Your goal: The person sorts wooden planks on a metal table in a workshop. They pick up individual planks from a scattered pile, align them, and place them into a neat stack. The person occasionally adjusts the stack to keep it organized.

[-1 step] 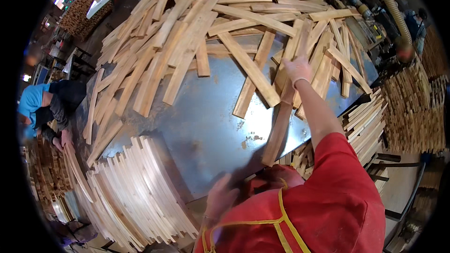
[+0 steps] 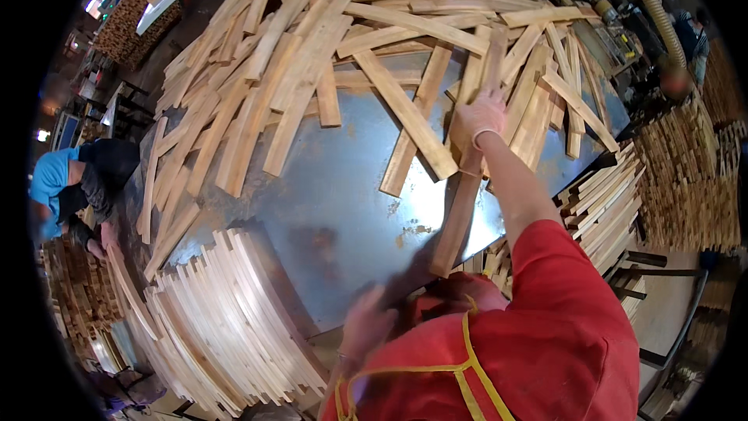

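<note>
My right hand (image 2: 481, 114) reaches out over the metal table, its fingers closed around a long brownish wooden plank (image 2: 456, 222). That plank slants from among the loose boards toward my body, its near end close to the table's front edge. My left hand (image 2: 368, 321) is low in front of me, blurred, with its fingers loosely apart and nothing seen in it. Close to my right hand lie several loose planks (image 2: 530, 121), overlapping at different angles. Another plank (image 2: 407, 113) lies diagonally across a board to the left of that hand.
A large heap of planks (image 2: 312, 54) covers the far side of the metal table (image 2: 312, 226). Pale strips (image 2: 234, 312) stand in a row at the near left. A co-worker in blue (image 2: 54, 179) bends at the left. Stacked wood (image 2: 686, 179) rises at the right.
The whole view has shifted slightly. My right hand has moved a little to the left along with the plank; my left hand stays low near my body.
</note>
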`<action>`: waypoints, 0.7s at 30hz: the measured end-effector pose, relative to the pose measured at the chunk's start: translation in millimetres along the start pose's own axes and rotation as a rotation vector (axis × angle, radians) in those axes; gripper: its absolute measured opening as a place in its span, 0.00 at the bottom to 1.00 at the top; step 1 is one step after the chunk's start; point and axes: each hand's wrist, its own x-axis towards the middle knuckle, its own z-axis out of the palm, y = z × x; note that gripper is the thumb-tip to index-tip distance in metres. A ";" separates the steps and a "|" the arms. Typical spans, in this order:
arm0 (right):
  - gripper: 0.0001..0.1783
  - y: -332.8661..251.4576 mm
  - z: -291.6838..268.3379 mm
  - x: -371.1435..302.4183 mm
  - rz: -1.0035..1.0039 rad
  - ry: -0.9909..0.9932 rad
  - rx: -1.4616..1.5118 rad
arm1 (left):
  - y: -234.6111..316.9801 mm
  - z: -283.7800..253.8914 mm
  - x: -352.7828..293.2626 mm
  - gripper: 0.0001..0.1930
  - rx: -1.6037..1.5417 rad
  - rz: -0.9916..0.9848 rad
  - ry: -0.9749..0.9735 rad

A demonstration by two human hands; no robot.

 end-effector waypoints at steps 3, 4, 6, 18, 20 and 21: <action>0.39 10.7 15.9 -12.2 -0.075 0.066 0.142 | 19.4 -3.4 33.9 0.34 0.084 0.026 -0.008; 0.38 5.5 7.7 -39.0 -0.132 0.027 0.302 | 15.0 -1.1 39.3 0.35 0.106 0.061 0.050; 0.29 -10.7 -31.3 -115.4 -0.224 -0.145 0.487 | 12.9 6.2 45.3 0.38 0.000 0.033 0.127; 0.49 81.4 -27.9 -235.5 -0.139 -0.265 0.169 | 6.1 29.9 64.5 0.47 0.602 0.066 0.274; 0.50 72.8 -17.5 -235.8 -0.044 -0.240 0.287 | -1.0 20.0 66.5 0.45 0.520 0.028 0.189; 0.51 69.2 -14.0 -237.3 0.004 -0.232 0.347 | -5.2 11.8 61.6 0.44 0.480 0.007 0.146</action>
